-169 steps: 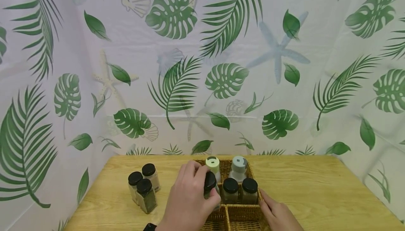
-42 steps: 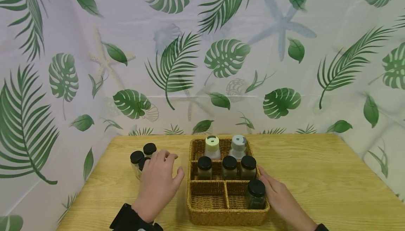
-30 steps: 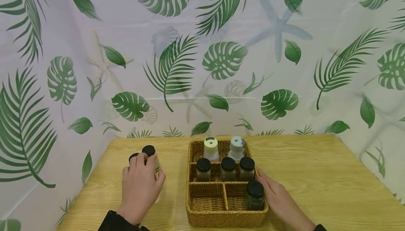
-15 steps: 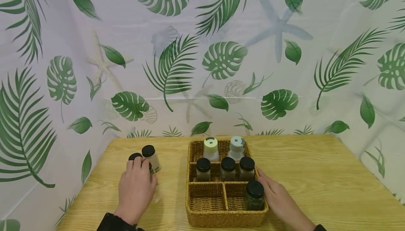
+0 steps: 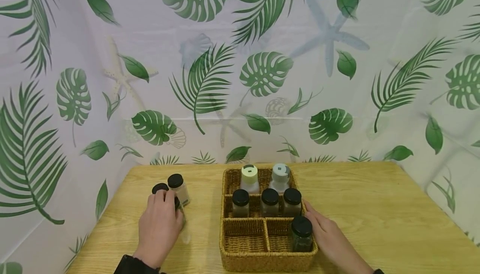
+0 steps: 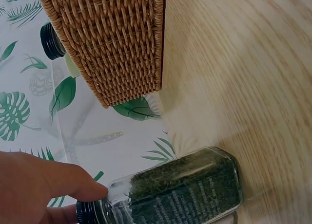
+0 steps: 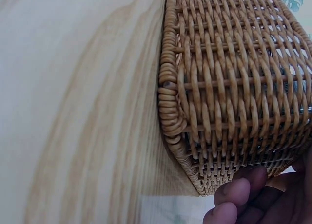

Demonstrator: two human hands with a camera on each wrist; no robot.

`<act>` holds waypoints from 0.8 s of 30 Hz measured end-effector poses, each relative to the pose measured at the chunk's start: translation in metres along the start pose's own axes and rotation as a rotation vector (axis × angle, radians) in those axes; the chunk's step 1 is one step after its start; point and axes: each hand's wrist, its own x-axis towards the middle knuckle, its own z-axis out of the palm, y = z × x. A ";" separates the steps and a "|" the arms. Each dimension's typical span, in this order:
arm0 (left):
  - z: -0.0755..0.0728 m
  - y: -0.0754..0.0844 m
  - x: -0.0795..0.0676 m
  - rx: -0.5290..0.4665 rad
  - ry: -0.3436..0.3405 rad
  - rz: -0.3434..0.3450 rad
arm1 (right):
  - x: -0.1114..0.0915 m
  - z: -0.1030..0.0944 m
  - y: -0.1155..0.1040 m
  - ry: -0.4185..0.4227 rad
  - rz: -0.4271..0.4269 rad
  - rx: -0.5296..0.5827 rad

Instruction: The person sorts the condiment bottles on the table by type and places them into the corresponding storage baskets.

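My left hand (image 5: 158, 228) pinches the black-capped neck of a spice jar (image 6: 180, 190) of dried green herbs; in the head view the hand covers most of the jar. Two more black-capped spice jars stand behind: one with pale contents (image 5: 179, 189) and one mostly hidden (image 5: 159, 187). My right hand (image 5: 330, 232) rests against the right side of a divided wicker basket (image 5: 268, 261), its fingertips (image 7: 233, 191) touching the outer wall in the right wrist view. In the basket's front right compartment stands a jar with dark green contents (image 5: 301, 234).
The basket's middle row holds several black-capped jars (image 5: 270, 203). At its back stand a yellow-green-capped bottle (image 5: 249, 178) and a grey-capped bottle (image 5: 280, 178). Bare wood table (image 5: 367, 211) lies right of the basket, and a leaf-printed cloth (image 5: 225, 78) hangs behind.
A jar now stands in the basket's middle left, another at front right. My left hand has gone from the basket to the left jars and taken hold of the herb jar.
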 end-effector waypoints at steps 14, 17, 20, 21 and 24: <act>-0.001 0.002 0.004 -0.059 -0.029 0.003 | 0.000 -0.001 0.000 -0.001 0.003 0.006; -0.003 0.007 0.006 -0.061 -0.031 0.020 | -0.001 -0.001 0.001 0.004 0.012 0.017; -0.007 0.011 0.007 -0.070 -0.016 0.020 | -0.001 0.000 0.001 0.013 0.000 0.012; -0.009 0.013 0.007 -0.075 -0.011 0.019 | -0.001 0.001 0.001 0.016 -0.008 0.007; -0.015 0.019 0.008 -0.094 -0.005 0.024 | -0.001 0.001 0.002 0.028 -0.029 -0.020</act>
